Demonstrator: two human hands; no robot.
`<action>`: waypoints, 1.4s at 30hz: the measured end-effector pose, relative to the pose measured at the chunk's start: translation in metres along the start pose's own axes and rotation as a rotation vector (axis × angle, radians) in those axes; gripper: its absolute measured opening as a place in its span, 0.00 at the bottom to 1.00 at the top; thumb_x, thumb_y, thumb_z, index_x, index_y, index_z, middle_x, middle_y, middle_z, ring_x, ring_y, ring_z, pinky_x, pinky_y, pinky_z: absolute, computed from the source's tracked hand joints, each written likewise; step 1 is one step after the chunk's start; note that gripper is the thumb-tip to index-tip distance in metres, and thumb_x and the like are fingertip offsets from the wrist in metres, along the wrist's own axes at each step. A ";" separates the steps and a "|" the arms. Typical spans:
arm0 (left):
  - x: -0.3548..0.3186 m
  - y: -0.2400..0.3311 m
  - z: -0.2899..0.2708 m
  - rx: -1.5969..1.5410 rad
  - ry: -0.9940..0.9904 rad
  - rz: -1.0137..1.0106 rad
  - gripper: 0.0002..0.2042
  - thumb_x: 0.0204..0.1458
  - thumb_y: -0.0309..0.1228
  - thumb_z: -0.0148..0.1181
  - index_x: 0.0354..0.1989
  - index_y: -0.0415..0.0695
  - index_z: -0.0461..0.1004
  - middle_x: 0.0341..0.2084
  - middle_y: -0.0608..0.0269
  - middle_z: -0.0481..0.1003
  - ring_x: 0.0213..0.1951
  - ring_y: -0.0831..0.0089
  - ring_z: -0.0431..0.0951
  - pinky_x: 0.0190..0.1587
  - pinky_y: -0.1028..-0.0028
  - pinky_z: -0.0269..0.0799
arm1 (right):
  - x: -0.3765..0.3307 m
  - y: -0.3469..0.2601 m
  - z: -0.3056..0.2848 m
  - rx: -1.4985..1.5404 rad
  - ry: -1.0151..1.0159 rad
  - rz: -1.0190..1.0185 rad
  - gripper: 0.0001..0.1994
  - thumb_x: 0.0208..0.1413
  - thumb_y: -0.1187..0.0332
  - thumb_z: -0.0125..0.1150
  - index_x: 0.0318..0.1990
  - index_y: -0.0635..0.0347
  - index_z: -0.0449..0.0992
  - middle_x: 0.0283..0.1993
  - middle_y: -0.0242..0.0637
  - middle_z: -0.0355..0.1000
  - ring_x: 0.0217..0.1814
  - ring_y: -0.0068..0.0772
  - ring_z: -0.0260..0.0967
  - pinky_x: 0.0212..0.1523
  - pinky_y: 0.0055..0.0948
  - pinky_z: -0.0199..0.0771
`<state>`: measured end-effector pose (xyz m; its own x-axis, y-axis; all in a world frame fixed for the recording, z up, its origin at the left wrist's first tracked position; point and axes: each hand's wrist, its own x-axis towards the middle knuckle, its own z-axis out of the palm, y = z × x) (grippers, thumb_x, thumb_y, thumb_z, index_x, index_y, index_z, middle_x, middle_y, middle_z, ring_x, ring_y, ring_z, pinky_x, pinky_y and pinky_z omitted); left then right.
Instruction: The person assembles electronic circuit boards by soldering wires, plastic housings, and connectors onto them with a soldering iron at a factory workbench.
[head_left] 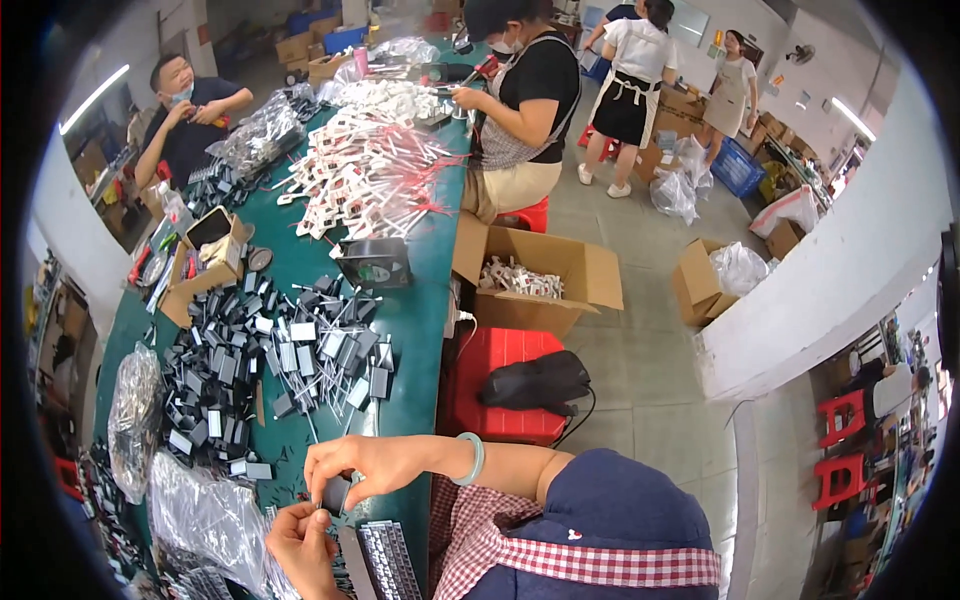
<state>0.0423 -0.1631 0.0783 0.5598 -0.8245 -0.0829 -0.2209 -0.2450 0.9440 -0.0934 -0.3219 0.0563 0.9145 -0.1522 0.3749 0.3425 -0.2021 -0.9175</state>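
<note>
My right hand (365, 468), with a pale green bangle on its wrist, pinches a small dark block (336, 494) above the near end of the green table. Just below it, my left hand (303, 548) closes thumb and forefinger at the block's lower edge. The fingers partly cover the block, so its details are hidden. Close to my left hand lie rows of grey ribbed pieces (388, 560). Beyond my hands is a pile of grey-black blocks with thin metal stems (330, 345). Beside it spreads a heap of dark blocks (215, 370).
White parts with red wires (365, 165) cover the far table (425, 300). Plastic bags (205, 510) lie at the left edge. A black box (375, 263) and an open carton (205, 262) stand farther along. Right of the table are a red stool (500, 350) and a cardboard box (590, 270). Co-workers are nearby.
</note>
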 end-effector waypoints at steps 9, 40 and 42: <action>0.005 -0.015 -0.003 -0.083 0.092 -0.030 0.09 0.53 0.30 0.58 0.29 0.36 0.69 0.12 0.67 0.68 0.10 0.84 0.64 0.10 0.84 0.55 | 0.010 0.022 0.021 0.019 0.287 -0.040 0.08 0.46 0.74 0.64 0.35 0.60 0.73 0.56 0.39 0.59 0.54 0.33 0.61 0.50 0.31 0.64; -0.003 -0.004 0.010 0.046 0.141 0.019 0.11 0.52 0.33 0.60 0.34 0.35 0.71 0.18 0.62 0.74 0.18 0.80 0.70 0.20 0.80 0.66 | 0.015 0.035 0.059 0.306 0.574 0.198 0.06 0.48 0.75 0.62 0.25 0.68 0.75 0.58 0.40 0.63 0.50 0.28 0.67 0.47 0.27 0.74; -0.001 -0.013 0.009 0.040 0.142 0.038 0.11 0.53 0.32 0.60 0.34 0.35 0.71 0.18 0.62 0.74 0.19 0.79 0.71 0.21 0.80 0.66 | 0.015 0.034 0.059 0.298 0.569 0.221 0.06 0.48 0.75 0.62 0.25 0.69 0.75 0.58 0.40 0.63 0.50 0.28 0.67 0.47 0.27 0.74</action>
<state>0.0377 -0.1639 0.0632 0.6573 -0.7536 0.0009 -0.2737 -0.2377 0.9320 -0.0554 -0.2742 0.0227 0.7418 -0.6613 0.1114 0.2801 0.1547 -0.9474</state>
